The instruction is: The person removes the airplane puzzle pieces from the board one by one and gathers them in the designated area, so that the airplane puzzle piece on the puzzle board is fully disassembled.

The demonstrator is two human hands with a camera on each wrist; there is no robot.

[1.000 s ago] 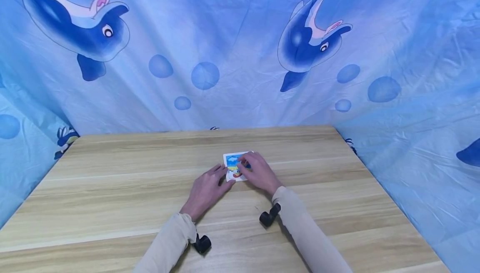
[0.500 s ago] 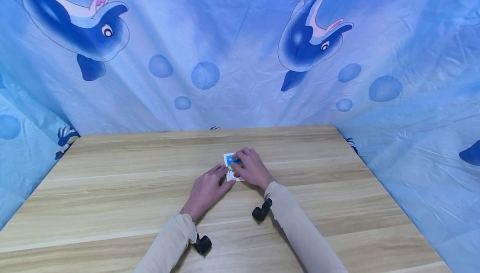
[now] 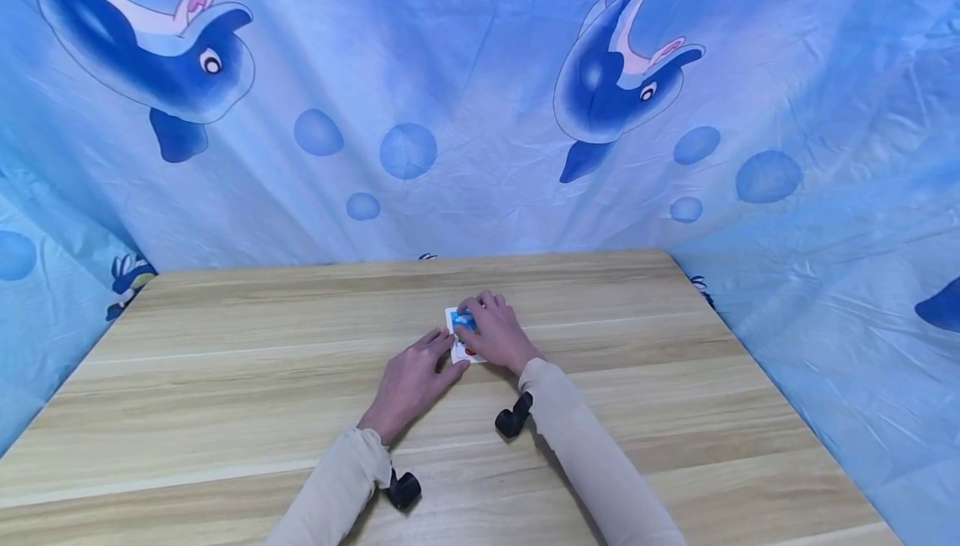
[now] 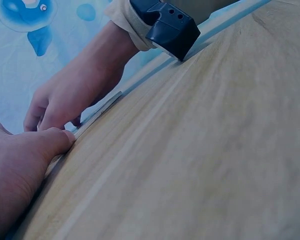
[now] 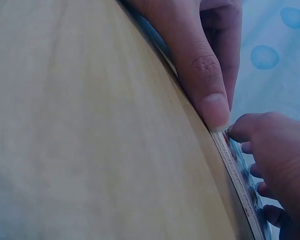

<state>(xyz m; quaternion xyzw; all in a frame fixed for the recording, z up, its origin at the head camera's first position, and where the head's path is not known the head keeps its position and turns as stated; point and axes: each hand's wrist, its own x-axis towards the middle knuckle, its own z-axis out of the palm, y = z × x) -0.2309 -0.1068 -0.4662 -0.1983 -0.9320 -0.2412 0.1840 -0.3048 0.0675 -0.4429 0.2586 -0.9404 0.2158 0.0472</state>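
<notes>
A small square picture board (image 3: 454, 353), thin with a white rim, lies flat on the table. Blue sky, cloud and a red patch show between the fingers; the rest is covered. My left hand (image 3: 412, 375) holds its near left corner, fingers at the left side and thumb at the front edge. Over the picture is my right hand (image 3: 497, 333), its bent, spread fingertips down at the surface. In the right wrist view, the left thumb (image 5: 210, 102) presses the board's edge (image 5: 235, 172), beside the right hand (image 5: 285, 162). No separate piece shows in the right fingers.
The wooden table (image 3: 247, 413) reaches back to a blue curtain (image 3: 480, 112) printed with dolphins and bubbles. Black wrist cameras hang under both sleeves, one below the left sleeve (image 3: 330, 479) and one below the right sleeve (image 3: 592, 454).
My right hand has shifted left across the picture and slightly away from me, covering more of its middle. The left hand and the board have stayed in place.
</notes>
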